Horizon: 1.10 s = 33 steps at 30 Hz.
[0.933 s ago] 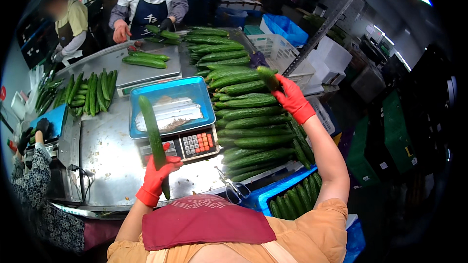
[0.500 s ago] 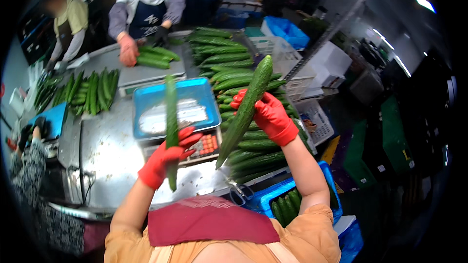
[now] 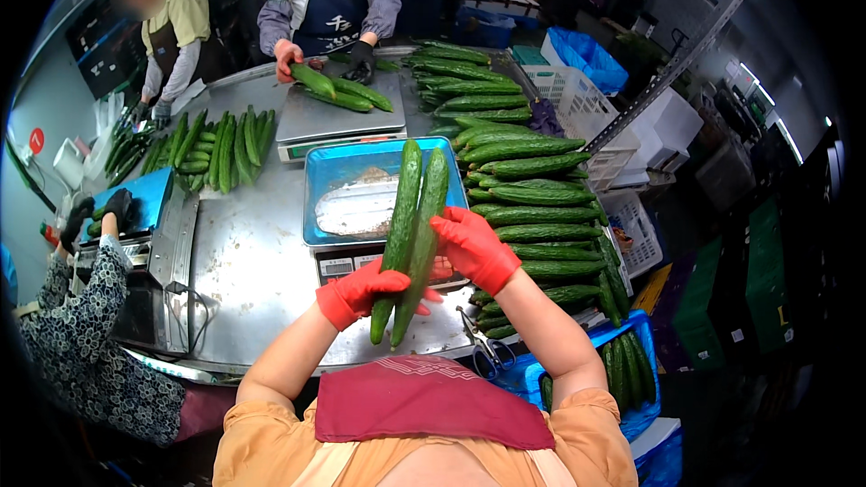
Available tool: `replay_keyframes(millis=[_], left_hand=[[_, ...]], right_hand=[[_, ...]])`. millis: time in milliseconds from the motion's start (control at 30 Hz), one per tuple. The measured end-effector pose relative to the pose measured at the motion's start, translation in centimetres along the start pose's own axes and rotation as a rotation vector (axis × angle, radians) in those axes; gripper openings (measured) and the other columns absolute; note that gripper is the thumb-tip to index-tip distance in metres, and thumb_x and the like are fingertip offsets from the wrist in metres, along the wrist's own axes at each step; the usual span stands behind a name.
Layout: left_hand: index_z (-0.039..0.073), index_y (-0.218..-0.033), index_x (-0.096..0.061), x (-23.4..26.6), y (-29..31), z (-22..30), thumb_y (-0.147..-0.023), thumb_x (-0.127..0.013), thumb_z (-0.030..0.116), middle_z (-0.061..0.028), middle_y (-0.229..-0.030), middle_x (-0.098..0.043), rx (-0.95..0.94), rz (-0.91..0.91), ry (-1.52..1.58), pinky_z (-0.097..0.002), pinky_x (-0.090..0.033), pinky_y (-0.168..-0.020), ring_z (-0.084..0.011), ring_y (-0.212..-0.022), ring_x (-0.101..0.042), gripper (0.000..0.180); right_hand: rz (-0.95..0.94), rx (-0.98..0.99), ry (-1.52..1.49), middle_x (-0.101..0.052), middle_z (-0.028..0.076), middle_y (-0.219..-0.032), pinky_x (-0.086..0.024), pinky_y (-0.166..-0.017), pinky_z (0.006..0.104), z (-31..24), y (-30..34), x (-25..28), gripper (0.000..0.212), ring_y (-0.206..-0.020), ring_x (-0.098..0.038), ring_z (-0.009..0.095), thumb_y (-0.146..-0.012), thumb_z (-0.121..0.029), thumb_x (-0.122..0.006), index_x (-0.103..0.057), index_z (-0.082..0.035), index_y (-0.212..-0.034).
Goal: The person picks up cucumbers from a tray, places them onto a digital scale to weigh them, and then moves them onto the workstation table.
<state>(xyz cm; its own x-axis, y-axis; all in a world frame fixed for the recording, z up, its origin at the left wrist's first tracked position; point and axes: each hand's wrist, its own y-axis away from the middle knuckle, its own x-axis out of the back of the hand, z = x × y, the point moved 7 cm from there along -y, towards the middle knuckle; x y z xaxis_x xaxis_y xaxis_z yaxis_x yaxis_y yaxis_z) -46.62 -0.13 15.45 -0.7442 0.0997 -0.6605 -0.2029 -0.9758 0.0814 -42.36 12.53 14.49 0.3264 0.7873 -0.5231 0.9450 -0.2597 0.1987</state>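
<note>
Two long green cucumbers are held side by side, upright and slightly tilted, in front of me. My left hand, in a red glove, is closed round the lower part of the left cucumber, its fingers reaching behind the right cucumber. My right hand, also red-gloved, grips that right cucumber from its right side. Behind them a blue tray sits on a scale, with a pale, wet-looking bottom. To the right lies a large pile of cucumbers in rows.
Scissors lie at the metal table's near edge. A blue-lined crate with cucumbers stands at lower right. Across the table a co-worker handles cucumbers on another scale. More cucumbers lie at left, near other workers.
The right cucumber has come down and left beside the left one, and my hands have drawn together. The view has shifted. The co-worker opposite has lifted a cucumber's end.
</note>
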Motion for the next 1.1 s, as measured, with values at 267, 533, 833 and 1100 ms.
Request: replay_keyframes(millis=[267,533,833,1100], left_hand=[[-0.002,-0.123,-0.051,2.3,1.4,-2.0,-0.072,-0.077,0.032,-0.0157,-0.113,-0.059,0.022,0.095,-0.221,-0.0354,-0.054,-0.078,-0.0212,-0.09,-0.064,0.066],[0.0,-0.121,-0.053,2.1,4.1,-2.7,-0.073,-0.076,0.029,-0.0127,-0.112,-0.061,0.085,0.034,-0.385,-0.0307,-0.051,-0.077,-0.0174,-0.089,-0.064,0.06],[0.002,-0.118,-0.056,2.1,4.6,-2.6,-0.073,-0.072,0.022,-0.0103,-0.104,-0.064,0.068,0.052,-0.477,-0.0296,-0.05,-0.079,-0.0158,-0.089,-0.063,0.053],[0.007,-0.134,-0.041,2.5,5.7,-1.1,-0.076,-0.063,0.004,-0.0078,-0.119,-0.055,-0.275,0.437,-0.845,-0.0302,-0.046,-0.087,-0.0112,-0.1,-0.054,0.062]], right_hand=[[0.082,0.216,0.164,-0.059,0.007,-0.114,-0.046,-0.091,0.0327,-1.4,1.5,-2.3,0.046,-0.104,-0.057,0.016,-0.087,-0.014,-0.067,-0.047,-0.001,-0.126],[0.086,0.473,0.129,-0.064,0.01,-0.113,-0.046,-0.093,0.0313,-5.6,2.9,-2.0,0.029,-0.104,-0.059,0.017,-0.09,-0.002,-0.061,-0.059,0.0,-0.118],[-0.098,0.494,-0.011,-0.062,0.016,-0.117,-0.043,-0.099,0.0364,-5.4,4.0,-5.1,0.043,-0.112,-0.057,0.024,-0.102,-0.029,-0.04,-0.059,0.006,-0.118],[0.314,0.526,-0.042,-0.066,0.018,-0.106,-0.053,-0.086,0.04,-4.9,5.2,-2.2,0.027,-0.096,-0.064,0.027,-0.099,-0.018,-0.049,-0.063,0.003,-0.107]])
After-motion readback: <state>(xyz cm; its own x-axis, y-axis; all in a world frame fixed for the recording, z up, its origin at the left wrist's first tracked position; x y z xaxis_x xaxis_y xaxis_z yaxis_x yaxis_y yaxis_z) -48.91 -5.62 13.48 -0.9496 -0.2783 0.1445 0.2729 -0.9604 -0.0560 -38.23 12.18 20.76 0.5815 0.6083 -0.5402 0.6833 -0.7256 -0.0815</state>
